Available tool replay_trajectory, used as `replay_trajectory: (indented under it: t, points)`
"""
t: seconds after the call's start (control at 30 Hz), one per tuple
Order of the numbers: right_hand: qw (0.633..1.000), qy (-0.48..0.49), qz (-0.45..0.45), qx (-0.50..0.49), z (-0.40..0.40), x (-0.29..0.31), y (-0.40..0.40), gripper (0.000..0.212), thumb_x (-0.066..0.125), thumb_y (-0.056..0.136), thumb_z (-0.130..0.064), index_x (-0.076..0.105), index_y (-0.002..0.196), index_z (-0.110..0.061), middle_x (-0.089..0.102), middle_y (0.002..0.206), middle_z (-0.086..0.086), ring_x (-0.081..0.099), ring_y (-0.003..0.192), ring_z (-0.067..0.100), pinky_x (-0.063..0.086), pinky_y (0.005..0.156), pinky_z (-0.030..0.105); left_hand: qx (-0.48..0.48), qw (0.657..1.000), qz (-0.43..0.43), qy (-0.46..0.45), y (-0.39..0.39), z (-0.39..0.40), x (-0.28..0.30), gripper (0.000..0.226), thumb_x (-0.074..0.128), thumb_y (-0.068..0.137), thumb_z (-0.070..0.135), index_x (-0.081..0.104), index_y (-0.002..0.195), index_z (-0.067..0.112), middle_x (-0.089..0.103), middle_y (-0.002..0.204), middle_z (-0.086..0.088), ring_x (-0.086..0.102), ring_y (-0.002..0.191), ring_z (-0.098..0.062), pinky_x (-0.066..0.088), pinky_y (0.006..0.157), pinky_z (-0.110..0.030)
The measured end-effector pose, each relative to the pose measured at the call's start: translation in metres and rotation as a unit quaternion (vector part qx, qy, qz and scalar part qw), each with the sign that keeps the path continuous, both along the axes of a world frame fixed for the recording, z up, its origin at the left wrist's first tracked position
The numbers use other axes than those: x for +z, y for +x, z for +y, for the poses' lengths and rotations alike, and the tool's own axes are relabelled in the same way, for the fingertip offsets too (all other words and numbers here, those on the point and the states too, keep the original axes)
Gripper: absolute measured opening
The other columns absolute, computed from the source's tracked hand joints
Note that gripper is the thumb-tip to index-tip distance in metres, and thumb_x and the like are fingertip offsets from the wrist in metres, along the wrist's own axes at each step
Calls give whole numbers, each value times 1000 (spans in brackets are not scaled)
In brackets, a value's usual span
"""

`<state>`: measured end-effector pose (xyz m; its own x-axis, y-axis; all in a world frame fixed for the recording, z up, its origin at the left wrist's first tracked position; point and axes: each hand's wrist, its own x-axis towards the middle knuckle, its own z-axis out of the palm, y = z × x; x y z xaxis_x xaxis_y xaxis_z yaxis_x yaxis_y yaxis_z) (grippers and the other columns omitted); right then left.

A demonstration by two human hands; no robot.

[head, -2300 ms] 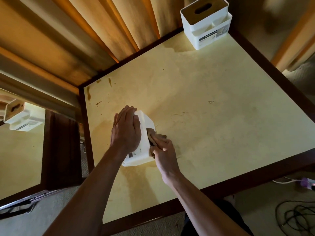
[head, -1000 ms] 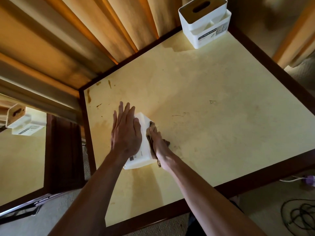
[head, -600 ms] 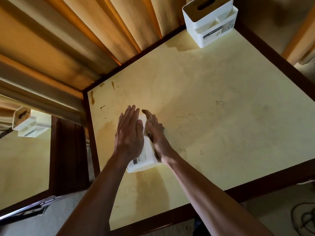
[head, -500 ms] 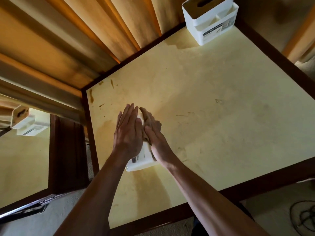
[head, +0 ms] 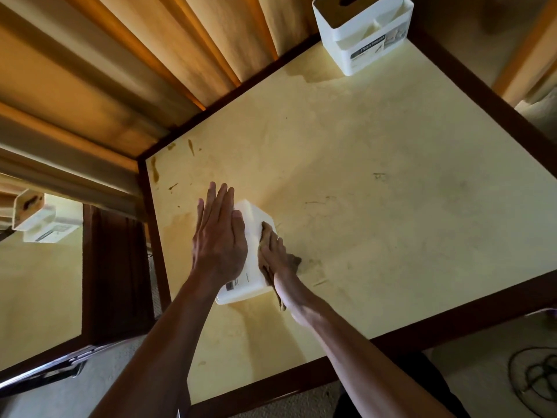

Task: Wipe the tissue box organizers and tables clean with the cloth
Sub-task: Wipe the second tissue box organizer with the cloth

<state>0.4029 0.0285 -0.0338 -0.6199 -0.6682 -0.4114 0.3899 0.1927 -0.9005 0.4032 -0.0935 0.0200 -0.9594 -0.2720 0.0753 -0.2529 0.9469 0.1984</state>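
Observation:
A white tissue box organizer (head: 252,267) lies tipped on the cream table (head: 376,206) near its left edge. My left hand (head: 220,236) lies flat on top of it with straight fingers. My right hand (head: 275,254) presses a brown cloth (head: 294,260) against the organizer's right side; the fingers lie along the cloth. A second white organizer (head: 364,31) stands upright at the table's far corner.
Brown stains (head: 155,171) mark the table's far left corner. Orange curtains (head: 150,70) hang behind. Another table with a third organizer (head: 39,218) sits to the left. Cables (head: 536,378) lie on the carpet at the lower right.
My right hand with the cloth slid forward along the organizer's right side, then back toward me. My left hand flattened from a curled grip and stayed on top.

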Motion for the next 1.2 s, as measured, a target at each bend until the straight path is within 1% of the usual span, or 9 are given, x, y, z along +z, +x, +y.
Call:
replay_trajectory:
  t: [0.1, 0.23, 0.4, 0.5, 0.6, 0.8, 0.97, 1.1, 1.2]
  points:
    - [987, -55, -121, -94, -8, -6, -11, 55, 24, 99, -59, 22, 148, -36, 29, 152, -4, 29, 138, 15, 17, 119, 40, 3, 1000, 5, 7, 1, 3, 2, 55, 23, 104, 28, 31, 153, 7, 4, 152, 13, -21, 137, 20, -16, 114, -12]
    - [984, -40, -138, -108, -28, -32, -21, 81, 43, 62, -86, 40, 134, -50, 46, 140, -5, 46, 129, 18, 32, 112, 50, -9, 1000, -5, 1, 0, -1, 0, 55, 23, 103, 28, 32, 153, 6, 15, 162, 4, -6, 150, 0, -12, 119, -19]
    - [977, -115, -126, -129, -39, -26, -35, 77, 49, 63, -89, 33, 134, -64, 29, 153, -16, 22, 143, 8, 15, 120, 47, -8, 1000, 7, 9, 0, -1, -1, 53, 24, 104, 26, 34, 152, 6, 18, 160, 3, -4, 148, 0, -13, 118, -17]
    - [981, -137, -60, -123, -38, -7, -36, 53, 36, 89, -70, 29, 140, -60, 19, 151, -28, 0, 144, -3, 1, 122, 48, -11, 1000, 3, 10, 0, -2, -2, 55, 22, 104, 28, 35, 152, 5, 25, 162, -6, 2, 152, -8, -12, 120, -21]
    - [981, -149, 38, -116, -32, 7, -32, 47, 23, 103, -43, 24, 150, -44, 18, 158, -23, -5, 146, -7, -9, 120, 38, -8, 1000, -2, 17, 0, -5, -5, 60, 16, 103, 33, 33, 153, 5, 26, 163, -6, 2, 153, -9, -9, 122, -26]
    - [969, -220, 4, -113, -14, 13, -5, 48, 25, 107, -30, 20, 154, -37, 22, 160, -16, 19, 146, 0, 17, 122, 42, 2, 1000, -9, 25, -1, -7, -7, 68, 9, 100, 42, 34, 153, 6, 26, 163, -5, 0, 153, -8, -8, 123, -28]
    - [972, -207, -45, -104, 2, 6, 20, 48, 31, 103, -35, 22, 148, -23, 42, 143, 2, 52, 126, 8, 45, 101, 35, 14, 999, -8, 27, 0, -5, -5, 63, 15, 102, 37, 34, 153, 6, 25, 163, -5, 2, 153, -9, -8, 122, -26]
    - [976, -192, -52, -86, 10, 1, 28, 53, 29, 105, -36, 14, 155, -23, 44, 131, -4, 50, 115, -4, 39, 97, 15, 20, 999, -3, 25, 0, 0, -2, 58, 19, 103, 32, 32, 153, 6, 20, 163, 0, -1, 152, -6, -11, 120, -22]
    - [986, -148, -20, -70, 9, -3, 27, 53, 22, 106, -40, 4, 155, -34, 30, 145, -21, 27, 131, -13, 9, 112, 10, 23, 999, 3, 24, 0, 1, -2, 57, 21, 102, 29, 33, 152, 5, 22, 163, -4, 2, 151, -7, -11, 119, -20]
